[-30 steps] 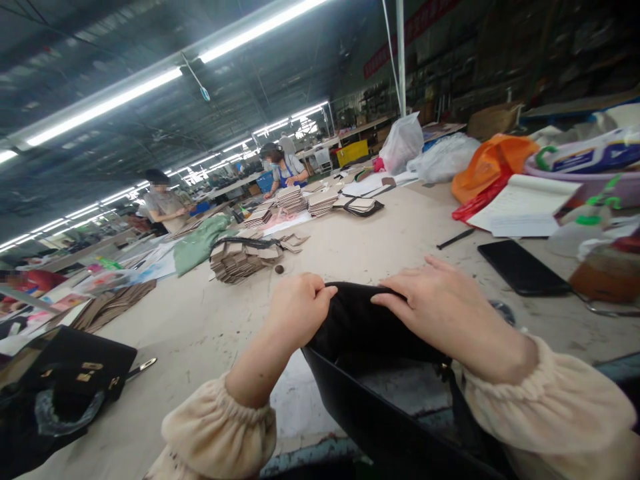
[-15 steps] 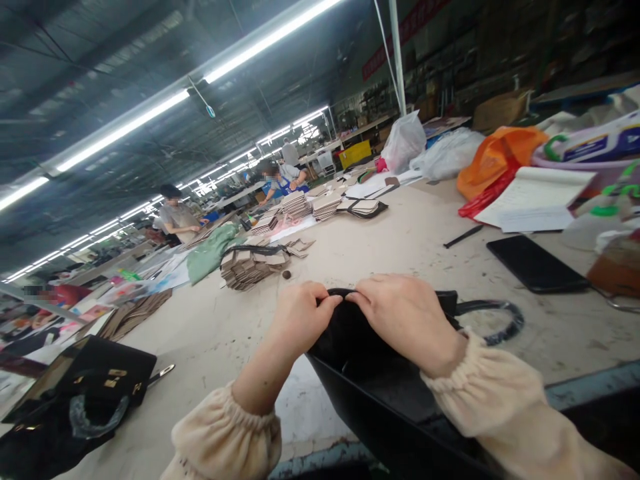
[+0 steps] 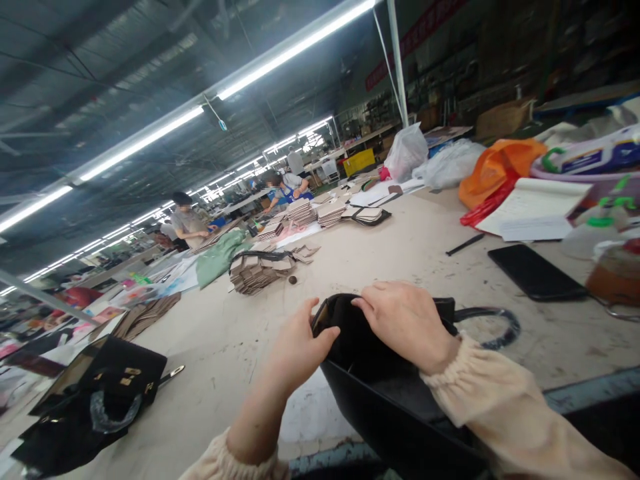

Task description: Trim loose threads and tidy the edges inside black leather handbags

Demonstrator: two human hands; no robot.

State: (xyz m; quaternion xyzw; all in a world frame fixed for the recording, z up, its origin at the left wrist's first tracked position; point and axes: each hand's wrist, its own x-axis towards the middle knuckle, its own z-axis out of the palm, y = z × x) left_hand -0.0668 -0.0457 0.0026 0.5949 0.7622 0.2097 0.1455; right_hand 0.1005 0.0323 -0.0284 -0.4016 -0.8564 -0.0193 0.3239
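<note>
A black handbag [image 3: 395,407] stands open-topped at the table's front edge, its dark inside turned towards me. My right hand [image 3: 403,323] pinches the bag's far rim between thumb and fingers. At the rim's left corner is my left hand [image 3: 300,347], thumb and forefinger spread apart around the edge without closing on it. A plastic-wrapped handle [image 3: 510,323] lies on the table beyond the bag's right side. The bag's underside is out of view.
On the left lies another black handbag [image 3: 113,380] with gold fittings. Bundled brown pieces [image 3: 263,270] sit ahead. Rightward are a black phone [image 3: 535,272], a pen [image 3: 465,245], a notepad [image 3: 540,207] and a bottle [image 3: 617,277]. Two co-workers stand at tables farther off.
My left hand has loosened its pinch on the rim and shifted left and down, thumb opening away. My right hand keeps hold. The view has tilted slightly upward.
</note>
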